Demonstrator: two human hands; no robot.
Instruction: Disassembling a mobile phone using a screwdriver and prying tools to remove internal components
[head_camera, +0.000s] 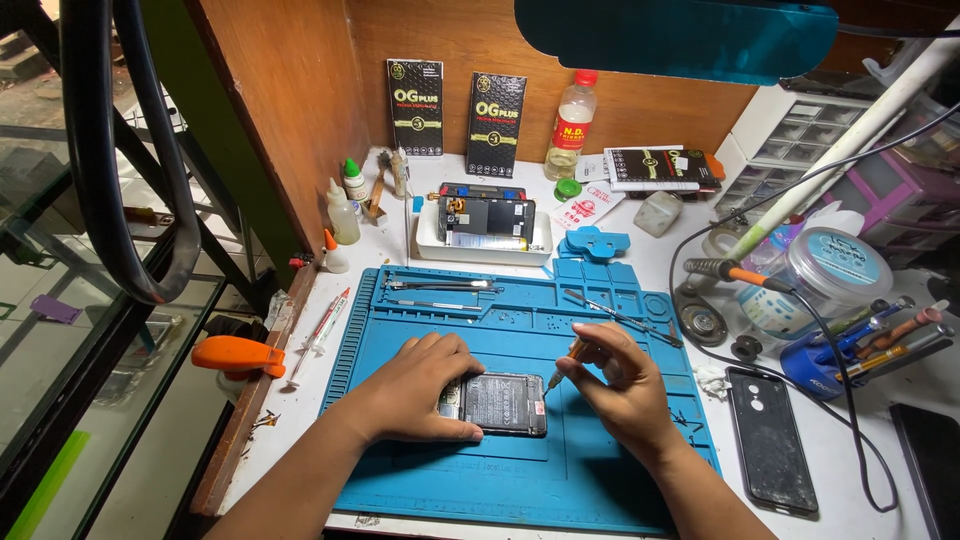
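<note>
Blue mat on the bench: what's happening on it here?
A person is working on an opened phone lying on the blue mat. The left hand presses down on the phone's left end, while the right hand holds a small screwdriver with its tip at the phone's upper right corner. A black phone case lies to the right, off the mat.

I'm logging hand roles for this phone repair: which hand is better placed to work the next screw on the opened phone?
Right hand: it holds the screwdriver, tip at the phone's upper right edge. Left hand lies on the phone, steadying it.
</note>
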